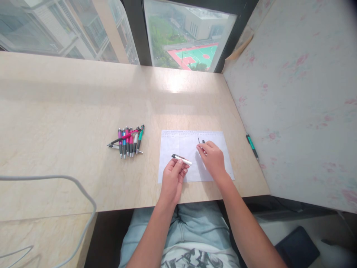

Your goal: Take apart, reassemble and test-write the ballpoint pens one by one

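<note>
My left hand (173,178) is closed around a white pen barrel (186,161) with a dark clip end, held tilted over the lower left of a white paper sheet (178,142). Over the right part of that sheet, my right hand (214,159) pinches thin dark pen parts. A slim pen refill (198,140) sticks up from its fingertips, and a short black piece (203,142) shows beside it. The fingers hide the rest of these parts. Rows of faint handwriting run along the paper's top edge. The two hands are apart.
Left of the paper lies a pile of several click pens (127,142) in mixed colours. A green and black pen (252,146) rests against the flowered wall (301,111). A grey cable (69,177) loops over the desk (69,123) at lower left. A window stands behind.
</note>
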Demonstrator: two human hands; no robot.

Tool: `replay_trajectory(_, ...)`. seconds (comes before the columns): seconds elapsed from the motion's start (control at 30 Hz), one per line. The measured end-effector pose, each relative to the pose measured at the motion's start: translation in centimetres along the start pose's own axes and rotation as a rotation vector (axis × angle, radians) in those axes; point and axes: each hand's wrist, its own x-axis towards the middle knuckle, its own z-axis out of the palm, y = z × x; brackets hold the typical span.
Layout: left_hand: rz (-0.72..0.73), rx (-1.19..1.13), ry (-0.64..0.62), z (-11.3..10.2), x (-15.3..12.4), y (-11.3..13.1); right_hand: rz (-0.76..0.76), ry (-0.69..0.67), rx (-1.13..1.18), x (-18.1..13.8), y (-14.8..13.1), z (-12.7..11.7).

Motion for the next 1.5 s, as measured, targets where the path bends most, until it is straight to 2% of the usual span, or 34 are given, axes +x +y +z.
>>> replay_trajectory(0.07, -0.004, -0.024, 0.004, 0.0, 0.0, 0.0, 0.03, 0.024, 0.248, -1.0, -0.3, -0.2)
replay_trajectory(0.2, -0.006, -0.056, 0.007, 0.2, -0.1, -0.2, 0.204, -0.03, 0.642, -3.9, -1.3, -0.4)
replay_trajectory(0.3, -0.004, -0.044, 0.003, 0.4, -0.2, -0.4, 0.278, -0.026, 0.777, -5.4, -2.0, -0.5)
replay_trajectory(0.4, -0.003, -0.031, -0.001, 0.5, -0.2, -0.6, 0.287, -0.003, 0.835, -6.0, -2.5, -0.7)
replay_trajectory(0.6, -0.006, -0.042, -0.016, 0.5, -0.3, -0.7, 0.314, 0.015, 0.869, -6.4, -2.8, -0.6)
replay_trajectory(1.03, -0.025, -0.035, -0.069, 0.6, -0.8, -0.8, 0.285, 0.092, 0.751, -6.7, -3.1, -1.5)
replay_trajectory(1.27, -0.064, -0.144, -0.06, 1.0, -1.0, -1.0, 0.259, 0.143, 0.682, -6.7, -3.5, -1.9)
replay_trajectory(1.5, -0.122, -0.261, -0.066, 1.2, -1.1, -1.1, 0.163, 0.168, 0.617, -6.6, -4.1, -2.7)
